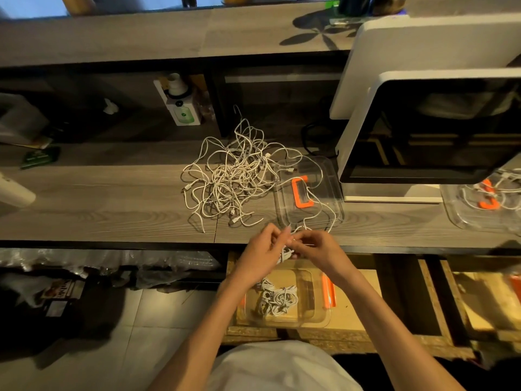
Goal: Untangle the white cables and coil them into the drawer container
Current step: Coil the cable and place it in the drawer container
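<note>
I see the tangled white cables [231, 176] on the counter [112, 198]. Left hand [263, 249] and right hand [315, 246] both pinch one cable [286, 253]; fingers hide its coil. The drawer container [307, 300] sits below, partly arm-covered.

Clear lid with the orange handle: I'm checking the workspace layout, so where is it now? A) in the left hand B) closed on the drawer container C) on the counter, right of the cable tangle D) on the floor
C: the clear lid lies flat on the counter, right of the cable tangle, while the drawer container sits open below.
</note>
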`<state>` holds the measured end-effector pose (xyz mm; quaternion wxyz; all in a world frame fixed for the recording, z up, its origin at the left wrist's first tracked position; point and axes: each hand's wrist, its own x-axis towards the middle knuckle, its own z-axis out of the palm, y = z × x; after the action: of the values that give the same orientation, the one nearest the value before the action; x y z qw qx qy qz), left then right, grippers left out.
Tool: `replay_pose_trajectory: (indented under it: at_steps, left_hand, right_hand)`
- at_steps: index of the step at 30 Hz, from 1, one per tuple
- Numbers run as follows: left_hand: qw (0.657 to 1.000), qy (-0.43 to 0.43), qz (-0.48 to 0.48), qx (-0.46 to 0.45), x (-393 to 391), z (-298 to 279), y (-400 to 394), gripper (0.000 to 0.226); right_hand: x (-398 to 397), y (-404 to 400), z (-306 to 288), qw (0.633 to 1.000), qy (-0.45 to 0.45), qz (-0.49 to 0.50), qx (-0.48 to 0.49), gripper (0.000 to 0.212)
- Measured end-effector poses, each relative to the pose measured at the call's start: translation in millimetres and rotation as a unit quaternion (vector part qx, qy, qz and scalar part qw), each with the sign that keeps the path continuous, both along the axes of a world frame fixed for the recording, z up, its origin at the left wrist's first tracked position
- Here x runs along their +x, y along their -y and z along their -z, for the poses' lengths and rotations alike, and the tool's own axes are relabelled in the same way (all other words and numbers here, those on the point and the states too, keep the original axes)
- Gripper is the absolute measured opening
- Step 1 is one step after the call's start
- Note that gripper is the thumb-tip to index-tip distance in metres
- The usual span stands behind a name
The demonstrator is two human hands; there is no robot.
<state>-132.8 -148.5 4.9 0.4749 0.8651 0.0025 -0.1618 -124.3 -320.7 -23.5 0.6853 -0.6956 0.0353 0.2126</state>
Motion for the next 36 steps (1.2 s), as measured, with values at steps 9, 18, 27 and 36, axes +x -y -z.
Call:
replay_pose_trajectory:
  at_steps: [9, 18, 27, 36]
  left_hand:
    - [0.992, 0.001, 0.05, -0.116, -1, 7, 2, 0.025]
    - [0.952, -0.053, -0.12, -0.275, -2, 11, 10, 0.011]
    - [0.913, -0.046, -0.277, -0.296, 4, 16, 15, 0.024]
    - [0.964, 0.054, -0.219, -0.139, 0, 18, 21, 0.022]
  right_hand:
    - [-1, 13, -7, 0.985, -0.112, 0.039, 0.124, 0.039]
    - [-5, -7, 0, 0.984, -0.095, 0.084, 0.121, 0.015]
    - [-15, -22, 3, 0.993, -0.017, 0.11, 0.028, 0.022]
    - [-25, -29, -18, 0.956, 0.237, 0.087, -0.15, 0.011]
